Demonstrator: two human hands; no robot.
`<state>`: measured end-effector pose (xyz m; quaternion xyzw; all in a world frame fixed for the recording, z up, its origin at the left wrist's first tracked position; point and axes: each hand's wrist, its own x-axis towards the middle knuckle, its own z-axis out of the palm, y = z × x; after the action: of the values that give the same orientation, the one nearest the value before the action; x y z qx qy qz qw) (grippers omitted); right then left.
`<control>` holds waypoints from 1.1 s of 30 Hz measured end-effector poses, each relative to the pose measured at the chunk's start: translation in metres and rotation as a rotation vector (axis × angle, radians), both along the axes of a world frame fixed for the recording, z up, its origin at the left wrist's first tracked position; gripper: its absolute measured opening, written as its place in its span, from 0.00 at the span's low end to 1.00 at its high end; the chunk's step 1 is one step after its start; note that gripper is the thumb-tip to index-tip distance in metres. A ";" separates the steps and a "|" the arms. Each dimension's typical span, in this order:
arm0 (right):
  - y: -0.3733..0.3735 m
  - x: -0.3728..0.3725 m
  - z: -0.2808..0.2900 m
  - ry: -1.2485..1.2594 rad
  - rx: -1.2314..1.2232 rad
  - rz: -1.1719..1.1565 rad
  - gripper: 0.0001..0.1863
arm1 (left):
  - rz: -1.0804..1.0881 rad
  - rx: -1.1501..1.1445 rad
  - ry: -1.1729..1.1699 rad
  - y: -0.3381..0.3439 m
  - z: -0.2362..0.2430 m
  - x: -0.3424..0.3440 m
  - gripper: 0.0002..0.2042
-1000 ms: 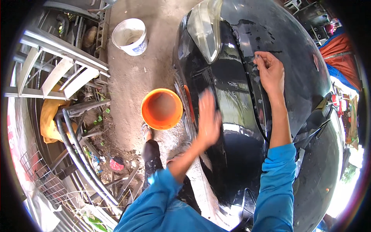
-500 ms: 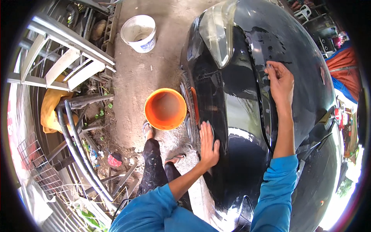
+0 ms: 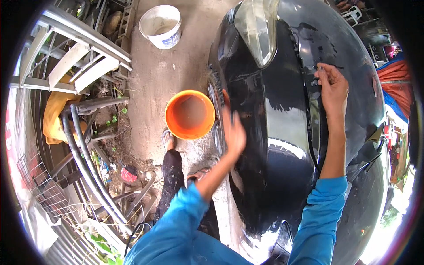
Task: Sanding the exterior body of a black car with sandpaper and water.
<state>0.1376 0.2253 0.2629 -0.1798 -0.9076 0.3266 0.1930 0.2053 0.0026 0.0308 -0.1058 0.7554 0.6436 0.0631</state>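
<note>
My left hand point(image 3: 234, 134), blurred by motion, is over the side of a black car's front fender point(image 3: 251, 163), close to the wheel arch. Its fingers are stretched out and the thumb stands apart; whether anything lies under the palm is hidden. Farther right, my right hand point(image 3: 334, 90) is at the edge of the car's bonnet point(image 3: 353, 110). Its fingers are curled in toward the thumb, and a small dark bit shows at the tips, too small to name. Dark wet-looking patches mark the bonnet beyond this hand, and the clear headlight point(image 3: 256, 31) lies ahead.
By my feet, beside the front wheel point(image 3: 215, 99), stands an orange bucket point(image 3: 170, 126) of cloudy liquid. A white bucket point(image 3: 170, 43) sits farther ahead. Metal frames point(image 3: 95, 66), a yellow cloth point(image 3: 55, 119) and a wire grid point(image 3: 37, 185) line the left side.
My left hand has swept forward and slightly left along the fender toward the wheel arch. The thin grey edge seen by its fingers no longer shows. My right hand keeps its curled pose on the bonnet edge.
</note>
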 end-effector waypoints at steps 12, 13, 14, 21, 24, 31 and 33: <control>-0.015 0.001 0.002 -0.033 0.004 -0.051 0.10 | -0.110 -0.035 0.002 -0.008 0.006 0.013 0.34; -0.016 0.000 0.004 -0.031 -0.001 -0.057 0.10 | -0.085 -0.014 -0.084 -0.003 0.010 -0.032 0.34; -0.021 -0.005 0.006 -0.017 -0.012 -0.045 0.10 | -0.078 -0.020 -0.113 -0.002 0.011 -0.097 0.34; -0.031 0.009 0.008 -0.022 0.073 -0.149 0.08 | -0.255 0.032 0.081 -0.010 -0.003 -0.021 0.33; -0.044 0.011 0.011 -0.054 0.144 -0.223 0.07 | -0.444 -0.125 0.242 -0.027 0.006 -0.023 0.35; -0.045 0.004 0.016 -0.101 0.300 -0.346 0.06 | -0.664 -0.011 0.460 0.010 0.006 -0.222 0.36; -0.052 -0.004 0.016 -0.129 0.343 -0.357 0.06 | -0.822 -0.035 0.503 -0.039 -0.026 -0.170 0.39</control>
<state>0.1336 0.1729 0.2790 -0.3223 -0.9141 0.1167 0.2169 0.0348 -0.0366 0.0046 0.3593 0.7373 0.5581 0.1258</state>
